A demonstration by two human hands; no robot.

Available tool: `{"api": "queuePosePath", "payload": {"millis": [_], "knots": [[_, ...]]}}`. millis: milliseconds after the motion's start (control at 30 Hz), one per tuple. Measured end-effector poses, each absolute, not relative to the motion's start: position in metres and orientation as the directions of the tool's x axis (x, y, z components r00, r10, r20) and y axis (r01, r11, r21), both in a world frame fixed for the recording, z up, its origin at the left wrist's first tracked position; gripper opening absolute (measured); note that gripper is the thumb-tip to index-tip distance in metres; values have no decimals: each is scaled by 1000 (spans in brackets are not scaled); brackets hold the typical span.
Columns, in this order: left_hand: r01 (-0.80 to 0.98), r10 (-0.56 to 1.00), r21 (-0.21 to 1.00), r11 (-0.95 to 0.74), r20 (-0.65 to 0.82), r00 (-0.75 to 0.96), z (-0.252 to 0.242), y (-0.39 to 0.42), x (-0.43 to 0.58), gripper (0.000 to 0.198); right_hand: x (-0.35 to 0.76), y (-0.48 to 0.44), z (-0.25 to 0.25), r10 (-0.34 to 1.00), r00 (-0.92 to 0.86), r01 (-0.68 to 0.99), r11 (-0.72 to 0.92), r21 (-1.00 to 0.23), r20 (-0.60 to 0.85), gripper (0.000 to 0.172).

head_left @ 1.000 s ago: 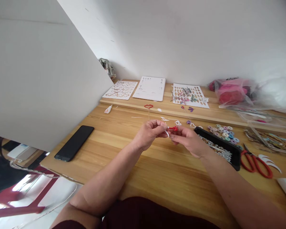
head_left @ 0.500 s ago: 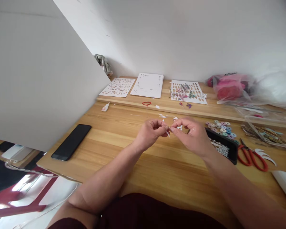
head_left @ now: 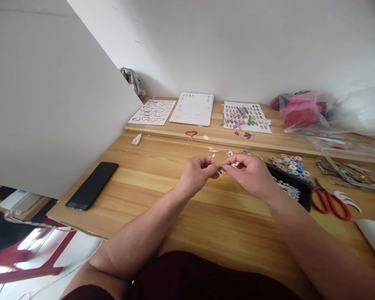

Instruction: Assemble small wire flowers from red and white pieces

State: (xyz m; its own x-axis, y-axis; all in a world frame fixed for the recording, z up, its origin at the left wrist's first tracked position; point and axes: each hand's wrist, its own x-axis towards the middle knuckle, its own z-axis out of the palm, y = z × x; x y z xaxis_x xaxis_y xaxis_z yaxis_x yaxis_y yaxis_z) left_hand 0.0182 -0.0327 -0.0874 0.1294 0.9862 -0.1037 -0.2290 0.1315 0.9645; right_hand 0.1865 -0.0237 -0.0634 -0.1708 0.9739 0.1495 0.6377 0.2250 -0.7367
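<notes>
My left hand [head_left: 197,174] is closed in a pinch on a small white strip [head_left: 219,174], which looks like a cut paper piece; its end sticks out below the fingertips. My right hand [head_left: 249,173] pinches at the same spot, its fingertips meeting the left ones. Whatever lies between the right fingertips is too small to make out. Just beyond the hands lie white paper cut-outs [head_left: 213,149]. A red thread-wrapped loop on a thin wire [head_left: 191,133] rests farther back. Beside my right wrist stands a black tray [head_left: 305,196] of beads, partly hidden by the arm.
Red-handled scissors [head_left: 331,202] and several thread spools [head_left: 292,166] lie at the right. A phone [head_left: 92,185] and a small glue bottle [head_left: 136,138] are at the left. Along the raised back ledge are patterned sheets [head_left: 192,109] and plastic bags [head_left: 303,112].
Both hands stay together in nearly the same place, with a slight shift of the right fingers. The view has tilted a little.
</notes>
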Motion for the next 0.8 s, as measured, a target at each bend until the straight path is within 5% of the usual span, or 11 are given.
{"api": "queuePosePath", "payload": {"millis": [267,467,800], "knots": [[-224,982,961,163,-136,132,-93,-33,21,21,183,-24,-61,986,-145,605,159,-780,88,20],[-311,975,929,201,-160,151,-90,-28,15,26,201,-15,-63,941,-328,386,212,-898,81,30],[-330,970,919,214,-160,184,-88,-28,14,26,206,-16,-60,939,-322,460,263,-848,117,24]]}}
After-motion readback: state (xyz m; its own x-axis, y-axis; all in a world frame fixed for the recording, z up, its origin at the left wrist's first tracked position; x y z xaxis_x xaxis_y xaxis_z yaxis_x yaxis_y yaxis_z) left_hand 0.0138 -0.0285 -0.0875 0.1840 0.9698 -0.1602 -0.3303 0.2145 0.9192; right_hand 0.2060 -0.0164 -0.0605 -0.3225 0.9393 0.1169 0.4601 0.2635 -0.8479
